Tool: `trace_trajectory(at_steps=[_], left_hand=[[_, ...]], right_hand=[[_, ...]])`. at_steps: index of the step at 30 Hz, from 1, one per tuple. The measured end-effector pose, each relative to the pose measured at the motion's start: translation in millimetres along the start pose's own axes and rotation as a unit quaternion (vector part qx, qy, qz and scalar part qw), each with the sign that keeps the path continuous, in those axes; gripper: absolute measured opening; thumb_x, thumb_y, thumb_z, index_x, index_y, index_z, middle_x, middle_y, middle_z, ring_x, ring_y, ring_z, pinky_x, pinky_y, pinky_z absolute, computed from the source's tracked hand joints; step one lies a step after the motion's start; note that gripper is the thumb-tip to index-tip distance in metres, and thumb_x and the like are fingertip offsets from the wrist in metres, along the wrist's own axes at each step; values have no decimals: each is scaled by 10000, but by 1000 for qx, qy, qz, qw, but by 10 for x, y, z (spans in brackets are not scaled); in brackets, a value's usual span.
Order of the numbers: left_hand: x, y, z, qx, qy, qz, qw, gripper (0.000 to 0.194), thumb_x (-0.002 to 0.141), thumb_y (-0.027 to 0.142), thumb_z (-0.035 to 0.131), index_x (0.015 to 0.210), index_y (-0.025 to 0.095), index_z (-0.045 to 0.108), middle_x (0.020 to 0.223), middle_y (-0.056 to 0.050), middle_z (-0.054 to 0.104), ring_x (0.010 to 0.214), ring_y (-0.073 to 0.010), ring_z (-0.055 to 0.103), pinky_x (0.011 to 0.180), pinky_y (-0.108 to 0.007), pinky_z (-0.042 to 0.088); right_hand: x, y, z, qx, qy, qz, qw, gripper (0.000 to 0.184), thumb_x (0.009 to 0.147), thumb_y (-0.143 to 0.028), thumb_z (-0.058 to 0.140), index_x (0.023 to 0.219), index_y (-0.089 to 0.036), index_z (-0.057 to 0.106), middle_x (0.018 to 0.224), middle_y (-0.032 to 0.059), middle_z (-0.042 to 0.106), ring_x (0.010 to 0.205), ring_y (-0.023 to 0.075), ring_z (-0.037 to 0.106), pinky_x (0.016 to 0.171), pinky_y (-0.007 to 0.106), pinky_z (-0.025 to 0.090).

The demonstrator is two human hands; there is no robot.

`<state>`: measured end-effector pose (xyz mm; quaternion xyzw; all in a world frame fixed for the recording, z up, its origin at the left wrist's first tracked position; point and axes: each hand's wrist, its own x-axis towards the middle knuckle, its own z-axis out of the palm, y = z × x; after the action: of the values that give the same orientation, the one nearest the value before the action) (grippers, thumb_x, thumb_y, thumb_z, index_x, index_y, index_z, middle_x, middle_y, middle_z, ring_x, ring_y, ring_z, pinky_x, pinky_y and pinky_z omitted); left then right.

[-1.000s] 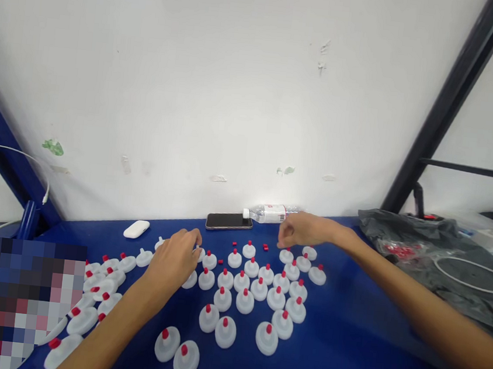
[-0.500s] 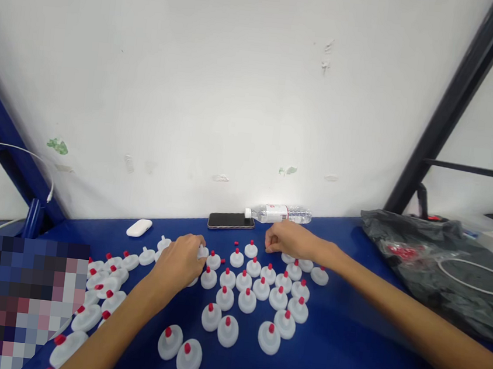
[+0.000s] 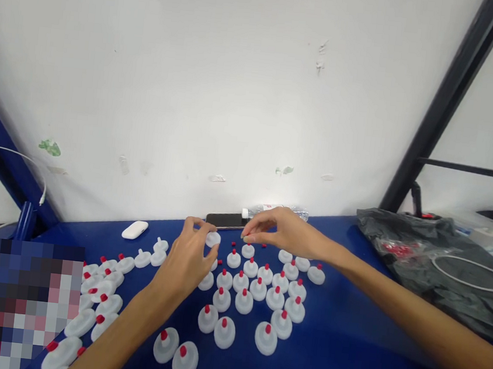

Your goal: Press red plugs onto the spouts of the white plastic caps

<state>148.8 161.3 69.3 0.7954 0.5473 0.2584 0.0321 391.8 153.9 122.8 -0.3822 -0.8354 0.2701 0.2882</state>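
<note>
My left hand (image 3: 187,251) pinches a white nozzle cap (image 3: 213,239) between thumb and fingers, raised above the table. Close to its right, my right hand (image 3: 270,229) has thumb and forefinger together, and a small red tip (image 3: 247,236) shows between them, partly covered. Below the hands stand several white nozzle caps with red tips (image 3: 243,300). Three loose red tips, one of them a red tip (image 3: 234,243), lie on the blue table around the fingers. Left of my left hand are white caps without red tips, such as the bare nozzle cap (image 3: 143,258).
A black phone (image 3: 222,221) and a clear bottle (image 3: 298,213) lie along the wall. A white earbud case (image 3: 135,230) is at the back left. On the right lies a dark plastic bag (image 3: 400,271) with a packet of red pieces (image 3: 401,247) and a white cable.
My left hand has lifted a white nozzle cap and turned it up. My right hand has moved left toward it with a red tip, uncovering a loose red tip on the table.
</note>
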Motion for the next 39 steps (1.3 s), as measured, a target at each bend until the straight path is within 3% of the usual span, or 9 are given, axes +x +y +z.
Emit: trace_trajectory(at_steps=[5, 10, 17, 22, 26, 32, 39], left_hand=[[-92, 206, -18, -57, 6, 97, 994, 278, 970, 241, 575, 1241, 198, 616, 1084, -66, 684, 886, -198, 663, 780, -338, 538], [-146, 262, -18, -96, 20, 146, 984, 240, 966, 259, 554, 1185, 225, 646, 1058, -58, 665, 881, -196, 643, 733, -304, 507], [-130, 226, 4, -148, 38, 135, 979, 249, 938, 285, 594, 1166, 234, 683, 960, -38, 663, 812, -189, 618, 747, -316, 484], [-130, 265, -7, -246, 27, 92, 965, 268, 902, 316, 650, 1154, 255, 718, 952, -26, 667, 722, -162, 591, 717, -312, 492], [-126, 310, -47, -389, -35, 29, 920, 376, 896, 349, 650, 1246, 213, 680, 1152, -79, 709, 816, -183, 679, 717, -301, 552], [-135, 333, -100, -559, -118, -8, 821, 424, 932, 426, 614, 1277, 188, 677, 1204, -111, 724, 1017, -236, 664, 834, -340, 526], [-145, 342, -62, -615, -138, -82, 772, 392, 847, 388, 782, 1197, 228, 706, 1072, -73, 750, 972, -188, 632, 816, -299, 455]], right_hand=[[-40, -139, 97, 56, 63, -66, 994, 137, 889, -363, 774, 913, -228, 784, 914, 6, 786, 873, 177, 729, 808, 304, 570], [-47, -139, 177, 39, 66, -85, 993, 62, 901, -266, 770, 951, -239, 794, 888, -5, 789, 848, 161, 733, 797, 296, 573], [-48, -110, 173, 33, 82, -88, 992, 65, 894, -259, 777, 952, -243, 802, 893, -7, 793, 857, 156, 737, 797, 289, 580], [-39, -73, 211, 35, 83, -92, 992, 68, 903, -267, 763, 960, -254, 797, 910, -4, 790, 866, 159, 731, 831, 314, 584], [-34, -51, 268, 16, 100, -109, 989, 63, 903, -303, 769, 947, -259, 785, 915, -2, 778, 851, 163, 715, 828, 326, 576], [-40, -47, 281, -13, 134, -142, 981, 85, 921, -246, 750, 1001, -259, 776, 931, 3, 752, 855, 157, 686, 812, 321, 550], [-35, 0, 283, 23, 98, -111, 989, 67, 878, -264, 794, 942, -286, 797, 922, 6, 662, 826, 150, 620, 766, 311, 537]])
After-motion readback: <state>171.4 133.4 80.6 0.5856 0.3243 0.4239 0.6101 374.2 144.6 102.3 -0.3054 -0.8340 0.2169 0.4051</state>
